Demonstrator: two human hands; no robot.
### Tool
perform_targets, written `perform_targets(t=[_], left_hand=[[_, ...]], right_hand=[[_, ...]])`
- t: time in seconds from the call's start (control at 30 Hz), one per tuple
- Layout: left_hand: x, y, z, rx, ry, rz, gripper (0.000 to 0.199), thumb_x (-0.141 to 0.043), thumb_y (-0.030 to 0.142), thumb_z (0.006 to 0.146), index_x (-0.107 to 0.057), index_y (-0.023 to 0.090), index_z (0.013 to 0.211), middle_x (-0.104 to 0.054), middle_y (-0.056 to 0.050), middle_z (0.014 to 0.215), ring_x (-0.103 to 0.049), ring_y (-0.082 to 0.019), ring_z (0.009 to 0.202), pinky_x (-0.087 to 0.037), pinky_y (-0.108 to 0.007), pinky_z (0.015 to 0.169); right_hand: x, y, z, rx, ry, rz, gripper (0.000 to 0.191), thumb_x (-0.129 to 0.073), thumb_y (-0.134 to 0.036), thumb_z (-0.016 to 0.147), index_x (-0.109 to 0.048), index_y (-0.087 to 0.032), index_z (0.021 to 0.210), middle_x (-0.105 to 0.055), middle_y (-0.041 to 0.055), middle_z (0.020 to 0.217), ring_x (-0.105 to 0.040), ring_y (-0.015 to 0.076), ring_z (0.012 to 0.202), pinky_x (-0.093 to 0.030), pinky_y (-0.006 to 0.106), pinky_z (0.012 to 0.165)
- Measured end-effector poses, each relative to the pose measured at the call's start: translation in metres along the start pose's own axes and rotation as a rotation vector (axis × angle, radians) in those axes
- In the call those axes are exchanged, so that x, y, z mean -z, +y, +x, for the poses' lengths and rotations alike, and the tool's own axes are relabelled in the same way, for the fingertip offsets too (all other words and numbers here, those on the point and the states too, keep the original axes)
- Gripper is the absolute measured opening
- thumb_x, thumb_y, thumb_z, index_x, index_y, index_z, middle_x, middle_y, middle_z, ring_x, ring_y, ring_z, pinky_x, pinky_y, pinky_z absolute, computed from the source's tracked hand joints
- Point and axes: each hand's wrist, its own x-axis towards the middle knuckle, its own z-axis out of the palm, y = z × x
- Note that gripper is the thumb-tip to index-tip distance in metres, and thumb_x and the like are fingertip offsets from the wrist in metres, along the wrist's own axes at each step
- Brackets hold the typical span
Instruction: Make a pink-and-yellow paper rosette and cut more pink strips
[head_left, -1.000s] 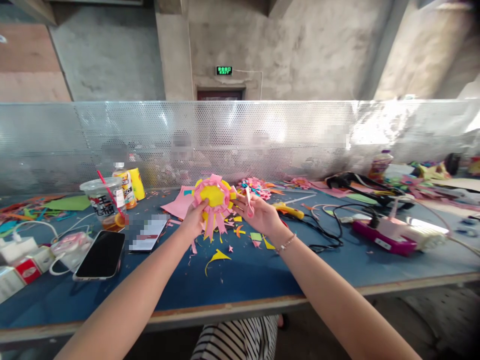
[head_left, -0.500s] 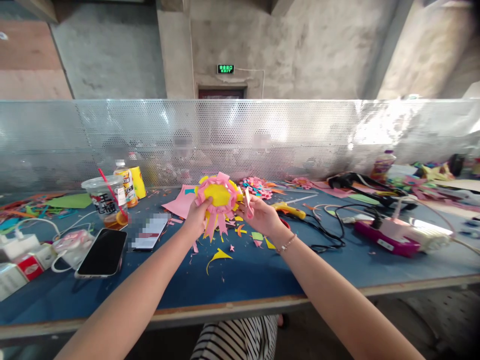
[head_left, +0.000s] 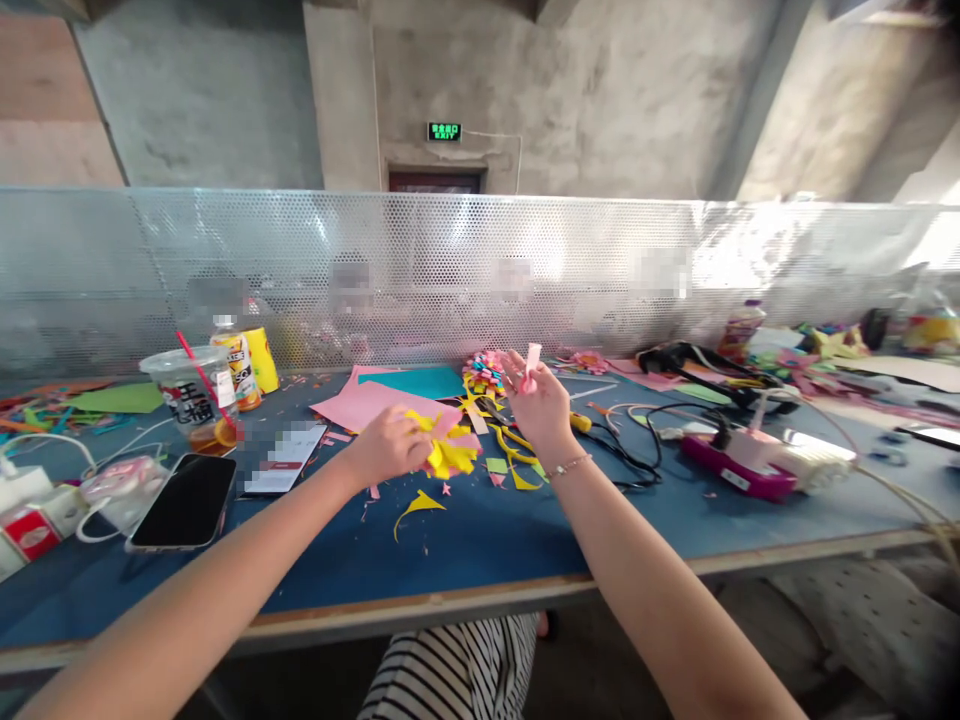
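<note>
From left to right along the blue worktop [head_left: 360, 575]: a clear plastic cup [head_left: 176, 400] stands behind a dark-screened phone [head_left: 184, 500], then comes my left hand [head_left: 394, 440]. It grasps the yellow-and-pink paper flower [head_left: 454, 455], which has just been tipped out of its face-on view, so its yellow petals now show most. My hands have moved apart, which I judge leaves the flower in the left one alone. That hand reaches in palm down, fingertips pinching the flower's near edge, in front of a pink sheet [head_left: 341, 402] and a teal sheet [head_left: 412, 382]. Next, my right hand [head_left: 544, 405] is raised, well apart from the flower, fingers up and partly curled around a curled pink paper strip [head_left: 533, 357]. Beyond it lie a yellow-handled tool [head_left: 580, 423] and a purple power strip [head_left: 739, 472].
</note>
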Motion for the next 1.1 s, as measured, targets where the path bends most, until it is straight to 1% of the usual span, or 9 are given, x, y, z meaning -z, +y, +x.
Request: perform_targets(t=[0.1, 0.17, 0.3, 0.4, 0.57, 0.73, 0.9, 1.03, 1.1], left_hand=[[-0.008, 0.002, -0.014, -0.053, -0.129, 0.169, 0.014, -0.05, 0.027, 0.077, -0.063, 0.024, 0.077, -0.062, -0.008, 0.062, -0.058, -0.02, 0.071, -0.032, -0.042, 0.089], [-0.009, 0.008, -0.022, -0.084, -0.28, 0.337, 0.018, -0.044, 0.025, 0.079, -0.062, 0.021, 0.079, -0.064, -0.01, 0.067, -0.058, -0.022, 0.074, -0.03, -0.044, 0.089], [-0.003, 0.032, -0.028, -0.108, -0.486, 0.572, 0.032, -0.05, 0.019, 0.067, -0.057, 0.017, 0.098, -0.065, -0.012, 0.083, -0.059, -0.026, 0.082, -0.023, -0.047, 0.095], [0.003, 0.046, -0.025, -0.066, -0.575, 0.592, 0.045, -0.054, 0.02, 0.06, -0.054, 0.018, 0.105, -0.065, -0.012, 0.094, -0.058, -0.028, 0.09, -0.019, -0.046, 0.097], [0.014, 0.045, -0.015, 0.1, -0.687, 0.499, 0.043, -0.05, 0.021, 0.062, -0.053, 0.022, 0.105, -0.063, -0.009, 0.105, -0.058, -0.026, 0.092, -0.019, -0.043, 0.097], [0.013, 0.038, -0.006, 0.17, -0.665, 0.335, 0.055, -0.049, 0.019, 0.062, -0.049, 0.027, 0.117, -0.062, -0.007, 0.11, -0.059, -0.025, 0.091, -0.024, -0.037, 0.091], [0.002, 0.05, -0.002, 0.087, -0.588, 0.358, 0.04, -0.052, 0.027, 0.066, -0.057, 0.03, 0.106, -0.067, -0.004, 0.09, -0.059, -0.025, 0.078, -0.026, -0.037, 0.086], [-0.005, 0.053, -0.007, 0.082, -0.553, 0.435, 0.043, -0.056, 0.03, 0.062, -0.057, 0.026, 0.105, -0.066, -0.005, 0.082, -0.058, -0.026, 0.077, -0.025, -0.04, 0.086], [-0.007, 0.052, -0.012, 0.072, -0.524, 0.443, 0.046, -0.057, 0.032, 0.062, -0.055, 0.024, 0.107, -0.066, -0.007, 0.087, -0.057, -0.028, 0.083, -0.025, -0.042, 0.086]], right_hand=[[0.001, 0.005, 0.001, -0.027, -0.019, -0.024, 0.009, -0.057, -0.023, 0.067, -0.048, -0.025, 0.064, -0.062, -0.0039, 0.102, -0.053, 0.0165, 0.105, -0.045, 0.033, 0.087], [0.0, 0.008, 0.001, -0.046, -0.031, -0.014, 0.01, -0.057, -0.022, 0.067, -0.048, -0.024, 0.064, -0.062, -0.0038, 0.103, -0.054, 0.0165, 0.105, -0.045, 0.032, 0.086], [-0.001, 0.011, 0.001, -0.045, -0.054, -0.024, 0.008, -0.057, -0.022, 0.067, -0.049, -0.024, 0.065, -0.062, -0.0038, 0.103, -0.054, 0.0159, 0.104, -0.045, 0.031, 0.085], [-0.001, 0.011, 0.0, -0.053, -0.048, -0.07, 0.009, -0.057, -0.022, 0.067, -0.048, -0.024, 0.065, -0.062, -0.0037, 0.099, -0.055, 0.0148, 0.101, -0.046, 0.029, 0.081], [-0.004, 0.011, -0.002, -0.092, -0.032, -0.093, 0.008, -0.057, -0.021, 0.065, -0.049, -0.023, 0.065, -0.062, -0.0032, 0.095, -0.058, 0.0134, 0.092, -0.047, 0.026, 0.074], [-0.005, 0.012, -0.003, -0.105, -0.034, -0.102, 0.007, -0.057, -0.02, 0.064, -0.051, -0.023, 0.065, -0.061, -0.0023, 0.093, -0.057, 0.0124, 0.089, -0.046, 0.022, 0.069], [0.001, 0.018, 0.0, -0.081, -0.078, -0.228, 0.008, -0.057, -0.021, 0.066, -0.05, -0.022, 0.063, -0.059, -0.0022, 0.077, -0.056, 0.0115, 0.075, -0.045, 0.022, 0.063], [0.007, 0.023, -0.001, -0.063, -0.303, -0.629, 0.01, -0.056, -0.023, 0.07, -0.053, -0.021, 0.061, -0.054, -0.0024, 0.061, -0.052, 0.0113, 0.06, -0.04, 0.023, 0.054], [0.008, 0.023, -0.004, 0.025, -0.458, -0.902, 0.012, -0.055, -0.023, 0.072, -0.056, -0.02, 0.061, -0.053, -0.0027, 0.055, -0.048, 0.0106, 0.054, -0.037, 0.023, 0.052]])
